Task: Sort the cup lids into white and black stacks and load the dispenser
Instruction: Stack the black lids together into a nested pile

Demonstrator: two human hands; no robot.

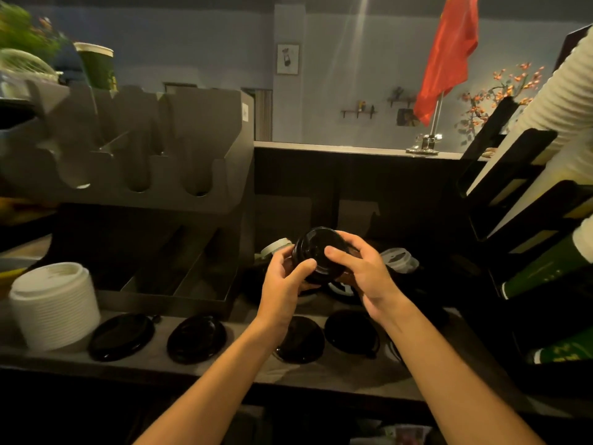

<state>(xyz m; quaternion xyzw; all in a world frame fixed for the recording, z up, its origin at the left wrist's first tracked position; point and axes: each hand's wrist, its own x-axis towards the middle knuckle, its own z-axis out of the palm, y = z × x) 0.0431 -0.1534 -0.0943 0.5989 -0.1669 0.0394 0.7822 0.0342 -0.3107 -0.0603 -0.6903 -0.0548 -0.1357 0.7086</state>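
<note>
Hands meet above the counter (337, 377), both clasped on the same thing. The left hand (284, 284) curls round the near left edge of a clump of black lids (316, 250) with its thumb laid across the face. The right hand (364, 273) grips the right edge, its thumb on the face as well. The clump is held in the air, tilted so its top faces the person; how many lids are in it I cannot tell. Below the forearms a row of four loose black lids (197, 338) lies flat along the front of the counter. At the left end of that row stands a tall white stack (54, 303), upright, just beside the nearest black one. Behind the hands, on the dim back of the counter, a stray white lid (276, 247) peeks out left of the held clump and a second white lid (399, 258) sits to its right. The grey dispenser (144, 149) rises at the left, scalloped slots above and a divided tray (179, 284) below; what the compartments hold is too dark to tell. Green cups (542, 271) lean in a rack at the right, where another person's pale ribbed sleeve (561, 101) reaches in. A red flag (449, 53) stands on the ledge beyond.
</note>
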